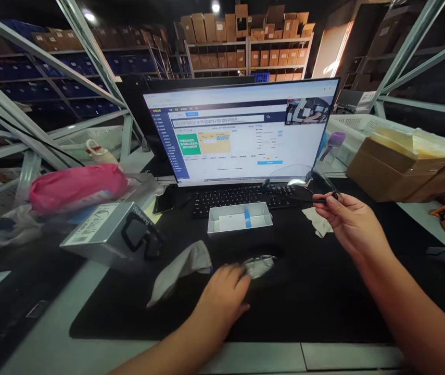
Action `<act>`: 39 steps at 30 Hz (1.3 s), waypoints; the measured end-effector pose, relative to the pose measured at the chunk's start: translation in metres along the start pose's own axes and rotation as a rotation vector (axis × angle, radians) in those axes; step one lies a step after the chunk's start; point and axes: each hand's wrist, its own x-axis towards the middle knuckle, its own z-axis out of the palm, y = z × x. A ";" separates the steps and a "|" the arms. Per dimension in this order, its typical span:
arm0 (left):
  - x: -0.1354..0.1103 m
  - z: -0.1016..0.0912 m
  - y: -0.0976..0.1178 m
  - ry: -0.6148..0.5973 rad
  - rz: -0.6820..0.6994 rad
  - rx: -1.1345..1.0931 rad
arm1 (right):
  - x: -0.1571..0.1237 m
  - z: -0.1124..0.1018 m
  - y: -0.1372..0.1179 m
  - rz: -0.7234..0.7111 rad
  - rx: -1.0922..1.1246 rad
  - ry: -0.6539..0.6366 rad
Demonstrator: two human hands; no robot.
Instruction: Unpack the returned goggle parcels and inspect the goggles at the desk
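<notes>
Raised in front of the monitor's lower right corner, my right hand (353, 221) is closed around a black temple of a pair of glasses with clear lenses (318, 179). Low over the black desk mat (304, 307), my left hand (226, 291) is blurred by motion, its fingers beside a small clear, shiny item (260, 265) whose kind I cannot make out. A grey cloth pouch (183, 265) lies just left of that hand. Beyond it stands an open grey box tray (240, 226) with a white insert and a blue strip.
A monitor (238, 135) stands behind a black keyboard (230, 198). To the left are a grey box printed with goggles (109, 234), a phone (164, 200) and a pink bundle (77, 185). Crumpled paper (318, 223) and cardboard boxes (394, 161) are on the right.
</notes>
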 end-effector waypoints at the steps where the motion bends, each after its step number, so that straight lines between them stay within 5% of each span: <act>1: -0.007 0.013 0.002 0.040 0.033 0.002 | -0.007 -0.003 0.002 0.015 -0.031 -0.007; 6: -0.022 0.033 0.004 0.127 0.058 -0.044 | -0.031 -0.019 0.015 0.108 -0.045 0.015; 11: -0.015 0.018 0.009 0.190 0.072 -0.107 | -0.036 -0.027 0.024 0.179 0.026 0.115; 15: -0.024 -0.002 0.002 0.399 0.137 -0.050 | -0.038 -0.028 0.032 0.233 0.038 0.172; 17: -0.029 -0.011 -0.008 0.423 -0.040 0.011 | -0.039 -0.029 0.036 0.260 0.029 0.171; 21: -0.020 -0.015 -0.034 0.104 -0.621 0.107 | -0.040 -0.030 0.041 0.268 0.010 0.144; 25: -0.001 -0.006 -0.053 0.045 -0.753 0.110 | -0.045 -0.029 0.045 0.245 0.011 0.128; 29: -0.003 -0.012 -0.064 0.119 -0.740 0.035 | -0.048 -0.026 0.046 0.232 0.003 0.108; 35: -0.022 -0.037 -0.064 0.426 -0.645 0.008 | -0.045 -0.029 0.052 0.253 0.021 0.104; 39: -0.032 -0.031 -0.052 0.498 -0.511 0.031 | -0.044 -0.028 0.054 0.249 0.038 0.086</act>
